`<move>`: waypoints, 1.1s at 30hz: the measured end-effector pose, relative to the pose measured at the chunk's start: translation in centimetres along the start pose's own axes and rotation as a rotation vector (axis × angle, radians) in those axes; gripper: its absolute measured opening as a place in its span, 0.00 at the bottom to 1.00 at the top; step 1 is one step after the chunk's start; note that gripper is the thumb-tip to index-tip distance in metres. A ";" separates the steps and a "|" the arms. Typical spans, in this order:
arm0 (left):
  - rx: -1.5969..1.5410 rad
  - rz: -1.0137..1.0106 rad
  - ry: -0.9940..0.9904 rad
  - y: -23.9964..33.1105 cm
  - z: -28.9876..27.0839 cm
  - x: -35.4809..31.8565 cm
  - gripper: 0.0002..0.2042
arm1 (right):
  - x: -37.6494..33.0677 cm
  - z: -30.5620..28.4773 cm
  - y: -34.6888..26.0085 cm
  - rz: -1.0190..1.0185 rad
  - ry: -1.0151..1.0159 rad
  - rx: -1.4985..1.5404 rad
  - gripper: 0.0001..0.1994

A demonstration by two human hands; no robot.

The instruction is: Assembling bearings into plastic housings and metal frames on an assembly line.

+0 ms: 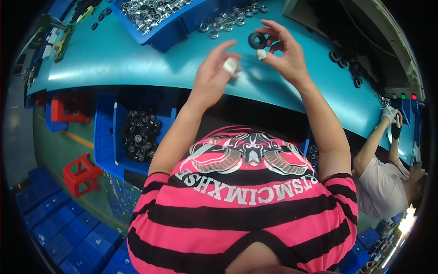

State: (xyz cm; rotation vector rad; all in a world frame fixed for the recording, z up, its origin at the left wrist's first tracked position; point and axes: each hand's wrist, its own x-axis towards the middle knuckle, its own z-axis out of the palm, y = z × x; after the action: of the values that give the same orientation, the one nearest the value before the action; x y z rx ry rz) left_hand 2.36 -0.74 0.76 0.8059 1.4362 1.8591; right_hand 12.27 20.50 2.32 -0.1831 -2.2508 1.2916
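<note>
Pinching a black rubber ring (257, 40) up at the fingertips of the right hand (282, 51), thumb and forefinger clamped on its rim, a white tape wrap on the thumb tip just below it. Left hand (215, 73) alongside, fingers loosely spread and holding nothing, one fingertip wrapped in white tape (230, 65), close to the ring but not touching it. Ring raised above the teal workbench (114, 57), between the two hands and nearer the right.

Around them in the head view: blue bin (159, 39) at the far edge of the bench, heaped with shiny metal rings (146, 11). More metal rings loose on the bench (228, 18) just beyond the hands. Row of black rings (349, 66) lying off to the right, well apart from the grip. Below the bench edge, another blue bin (106, 137) loaded with black parts (140, 133), on the left side. Red stool (82, 173) on the floor, blue crates (59, 223) stacked lower left. At far right, another person's hands (392, 116) in white gloves, busy at the same bench. Nothing between the hands and the ring.
</note>
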 end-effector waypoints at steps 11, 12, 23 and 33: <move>-0.579 -0.038 -0.055 -3.0 -2.1 1.1 0.25 | 6.2 1.4 7.4 0.001 -0.009 -0.352 0.20; -0.542 -0.028 -0.035 -2.9 -1.8 1.0 0.26 | 5.3 3.4 8.3 0.032 -0.020 -0.431 0.24; -0.012 0.034 0.083 -1.6 -0.8 0.0 0.27 | 6.2 5.8 10.2 0.052 0.004 -0.479 0.18; -0.848 -0.211 -0.018 -2.5 -2.6 0.7 0.25 | 5.4 2.1 7.2 0.020 -0.012 -0.423 0.20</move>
State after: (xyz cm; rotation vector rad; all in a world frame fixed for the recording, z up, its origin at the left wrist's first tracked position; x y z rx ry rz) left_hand 0.17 -1.18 -2.19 0.2324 0.5654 2.0130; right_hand 5.58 24.69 -2.47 -0.3507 -2.5124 0.8105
